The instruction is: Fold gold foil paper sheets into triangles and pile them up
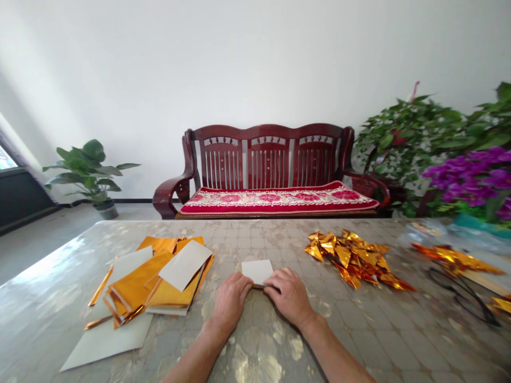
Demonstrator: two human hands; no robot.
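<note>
At bottom centre, the left hand (pixel 229 300) and right hand (pixel 288 297) pinched a small white paper square (pixel 257 271) between them, near a heap of gold foil triangles (pixel 351 259).

Looks like this is someone's living room, not any kind of workshop: a dark red wooden settee (pixel 268 157) is sitting against a white wall (pixel 239 69) with a floral red cushion (pixel 277 201) on it (very homey), a leafy potted plant (pixel 88 173) is standing on the floor, and purple orchids (pixel 469 181) are blooming off to the right.
</note>
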